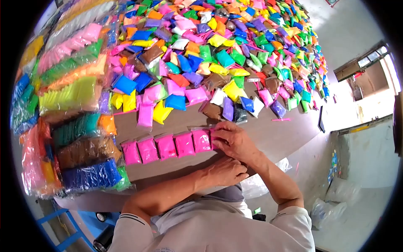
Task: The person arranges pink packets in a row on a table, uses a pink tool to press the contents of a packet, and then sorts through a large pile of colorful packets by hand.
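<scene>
Right hand (234,142), fingers bent narrowly, touched glossy, pillow-shaped, film-wrapped pink packets (183,145), its grip impossible to tell, as was that of the curled left hand (226,171), while coloured pouches (226,59) heaped the surface (294,131) beyond, bagged stacks (89,152) crowded the left, and the pink packets ran in a row leftward from the right hand
</scene>
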A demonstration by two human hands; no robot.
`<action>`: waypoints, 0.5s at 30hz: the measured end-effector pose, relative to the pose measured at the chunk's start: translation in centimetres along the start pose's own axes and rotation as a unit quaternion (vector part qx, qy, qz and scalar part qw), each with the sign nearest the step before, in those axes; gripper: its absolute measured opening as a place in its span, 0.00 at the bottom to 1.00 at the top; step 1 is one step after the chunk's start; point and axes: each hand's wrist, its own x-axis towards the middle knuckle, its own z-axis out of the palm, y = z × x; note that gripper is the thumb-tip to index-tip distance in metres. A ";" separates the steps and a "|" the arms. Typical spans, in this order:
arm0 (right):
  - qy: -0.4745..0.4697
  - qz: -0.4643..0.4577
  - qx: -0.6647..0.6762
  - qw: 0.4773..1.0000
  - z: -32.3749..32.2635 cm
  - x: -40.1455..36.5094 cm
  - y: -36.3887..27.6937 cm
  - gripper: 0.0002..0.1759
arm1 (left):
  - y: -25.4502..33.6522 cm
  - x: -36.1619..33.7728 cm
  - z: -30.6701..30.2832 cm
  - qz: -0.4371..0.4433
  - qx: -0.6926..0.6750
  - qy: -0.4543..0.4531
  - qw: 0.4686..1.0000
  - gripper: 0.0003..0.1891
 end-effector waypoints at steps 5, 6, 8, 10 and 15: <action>0.020 0.022 0.004 1.000 -0.3 -0.3 -0.3 0.11 | -0.9 0.1 1.3 0.013 -0.031 0.042 0.999 0.14; 0.045 0.021 0.000 0.999 -0.3 -0.4 -0.4 0.11 | -0.8 0.1 1.2 0.011 -0.040 0.046 0.998 0.14; 0.117 -0.020 -0.085 0.989 -0.8 -0.1 -0.5 0.14 | -0.6 0.2 0.8 0.006 -0.044 0.042 0.998 0.13; 0.178 -0.058 -0.189 0.964 -1.3 0.4 0.1 0.23 | -0.5 0.3 0.5 -0.001 -0.030 0.027 0.999 0.12; 0.122 0.010 -0.288 0.950 -3.0 2.4 2.2 0.31 | -0.8 0.6 0.6 0.085 -0.049 0.088 0.991 0.09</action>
